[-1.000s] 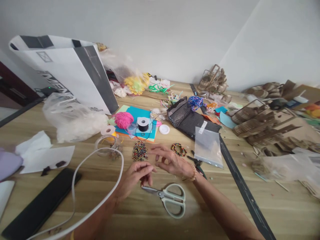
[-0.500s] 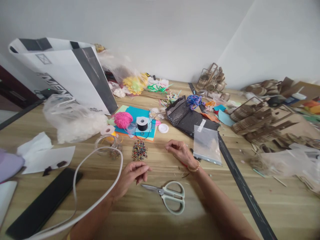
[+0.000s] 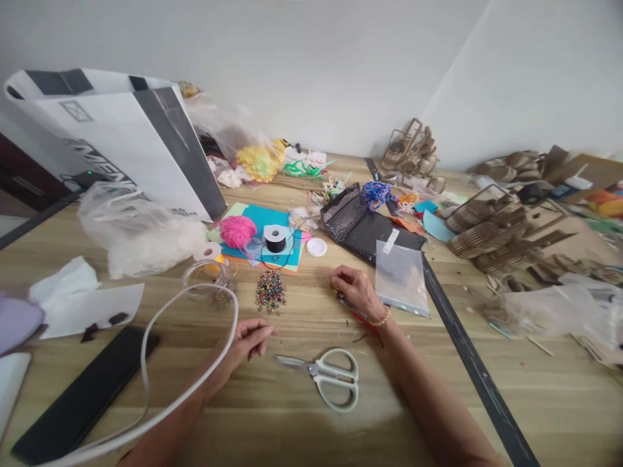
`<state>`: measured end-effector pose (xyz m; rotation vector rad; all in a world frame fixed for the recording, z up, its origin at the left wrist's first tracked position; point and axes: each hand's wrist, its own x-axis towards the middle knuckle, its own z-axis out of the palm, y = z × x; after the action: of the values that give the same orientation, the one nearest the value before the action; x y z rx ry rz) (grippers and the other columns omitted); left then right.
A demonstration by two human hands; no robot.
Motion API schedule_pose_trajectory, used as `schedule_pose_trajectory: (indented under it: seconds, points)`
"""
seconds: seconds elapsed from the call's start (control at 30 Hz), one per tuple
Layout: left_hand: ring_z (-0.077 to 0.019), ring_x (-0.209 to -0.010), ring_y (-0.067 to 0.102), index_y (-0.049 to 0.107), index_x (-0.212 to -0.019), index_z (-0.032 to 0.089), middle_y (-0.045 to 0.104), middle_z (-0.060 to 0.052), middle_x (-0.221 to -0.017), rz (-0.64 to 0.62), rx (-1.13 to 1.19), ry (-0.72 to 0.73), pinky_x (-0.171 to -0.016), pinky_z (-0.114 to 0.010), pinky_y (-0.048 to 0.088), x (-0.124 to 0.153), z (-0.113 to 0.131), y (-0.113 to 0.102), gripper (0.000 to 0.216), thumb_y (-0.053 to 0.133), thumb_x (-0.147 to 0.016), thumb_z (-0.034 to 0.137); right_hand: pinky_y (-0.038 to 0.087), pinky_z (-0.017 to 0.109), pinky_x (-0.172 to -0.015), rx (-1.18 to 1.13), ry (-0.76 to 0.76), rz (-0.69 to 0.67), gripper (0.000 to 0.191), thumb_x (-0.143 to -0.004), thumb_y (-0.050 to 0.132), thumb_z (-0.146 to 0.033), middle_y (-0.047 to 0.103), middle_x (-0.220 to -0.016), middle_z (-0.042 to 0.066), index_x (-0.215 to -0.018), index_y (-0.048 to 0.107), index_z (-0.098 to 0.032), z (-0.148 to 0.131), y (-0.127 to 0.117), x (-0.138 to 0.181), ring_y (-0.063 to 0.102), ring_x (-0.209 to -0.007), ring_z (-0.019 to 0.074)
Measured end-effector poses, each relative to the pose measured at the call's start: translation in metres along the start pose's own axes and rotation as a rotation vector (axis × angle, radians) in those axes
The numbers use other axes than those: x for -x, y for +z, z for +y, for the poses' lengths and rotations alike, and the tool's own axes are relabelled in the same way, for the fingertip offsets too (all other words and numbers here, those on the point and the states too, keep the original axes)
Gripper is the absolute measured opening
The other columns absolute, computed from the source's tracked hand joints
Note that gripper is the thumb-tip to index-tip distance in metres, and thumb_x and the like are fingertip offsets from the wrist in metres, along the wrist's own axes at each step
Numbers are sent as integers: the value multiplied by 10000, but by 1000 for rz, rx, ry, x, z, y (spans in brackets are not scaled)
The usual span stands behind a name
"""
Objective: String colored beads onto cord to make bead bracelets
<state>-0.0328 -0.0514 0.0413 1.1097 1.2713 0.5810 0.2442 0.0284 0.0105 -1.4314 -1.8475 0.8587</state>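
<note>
My left hand [image 3: 252, 338] hovers left of the scissors [image 3: 316, 368], its thumb and forefinger pressed together; anything between them is too small to make out. A loose pile of small multicoloured beads [image 3: 270, 292] lies just beyond it. My right hand [image 3: 354, 288] is to the right of the pile, fingers curled in a pinch with the tips partly hidden. Under that hand lies a thin dark and red item [image 3: 354, 310], its kind unclear, with small bead-like bits by the fingers. The scissors have pale green handles and rest on the table, their blades pointing left.
A spool of black cord [image 3: 276, 239] and pink yarn [image 3: 237, 231] sit on coloured sheets. A clear zip bag [image 3: 402, 275] overlaps a black bubble mailer [image 3: 372, 227]. A white cable [image 3: 228, 347] loops in front of my left forearm. Small wooden baskets [image 3: 487, 227] stand right.
My right hand has moved slightly right and its fingers have curled over the dark and red item. My left hand has drawn back a little to the left. The view has shifted slightly.
</note>
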Motion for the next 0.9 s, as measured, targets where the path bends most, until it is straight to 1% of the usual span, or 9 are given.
schedule_pose_trajectory:
  seconds: [0.07,0.13,0.2,0.27,0.43,0.5,0.7,0.8,0.9]
  points:
    - [-93,-461,379,655,-768,130,462,47,-464,-2,-16,17,-462,-217,291,-2,0,1,383,581,-707,501,461,239,-636,111,-64,-8,228,-807,491,-177,605,-928,58,-1000,609,-149,-5,0,3,570,-678,123]
    - [-92,-452,371,650,-786,128,437,57,-448,-19,-30,38,-461,-216,289,-6,-1,2,389,565,-719,501,479,281,-717,266,-148,-13,393,-787,474,-114,516,-1167,109,-1171,533,-175,-13,0,8,586,-805,148]
    - [-87,-436,355,645,-801,122,420,67,-431,-39,-39,54,-455,-214,283,-10,-2,3,402,555,-721,506,467,337,-797,439,-212,-16,478,-778,475,-82,438,-1269,145,-1247,468,-175,-25,-1,16,550,-982,209]
    - [-85,-430,355,639,-810,120,426,68,-430,-53,-46,53,-452,-213,281,-15,-3,5,405,555,-717,506,449,351,-823,536,-245,-72,418,-796,477,-79,489,-1193,143,-1206,487,-159,-39,-3,28,526,-1022,232]
    - [-83,-423,367,609,-750,125,452,60,-431,-81,-64,58,-445,-213,275,-24,-2,12,380,563,-702,500,414,238,-676,477,-307,-592,182,-862,552,-220,599,-902,40,-1042,566,-194,-75,-4,70,580,-787,155]
    - [-81,-420,366,610,-745,124,455,58,-433,-92,-68,69,-440,-211,268,-28,-2,14,374,559,-709,493,403,245,-693,550,-300,-684,178,-858,576,-253,597,-907,31,-1031,570,-212,-82,1,86,579,-820,164]
    - [-78,-423,375,611,-751,123,477,51,-454,-114,-51,107,-435,-208,274,-32,-7,18,349,549,-734,466,386,270,-692,771,-231,-562,169,-874,532,-179,565,-948,67,-1041,540,-205,-78,17,119,536,-864,193]
    - [-79,-425,377,621,-778,116,469,56,-449,-107,-35,91,-432,-205,280,-31,-8,18,362,558,-721,467,377,269,-672,812,-180,-497,257,-882,528,-191,562,-998,65,-1132,499,-245,-70,14,128,527,-853,188]
    - [-80,-433,385,631,-789,114,469,56,-449,-87,-25,79,-438,-204,289,-30,-8,18,360,562,-717,459,367,273,-663,865,-141,-447,260,-865,550,-197,567,-979,59,-1117,516,-253,-60,3,135,529,-850,191]
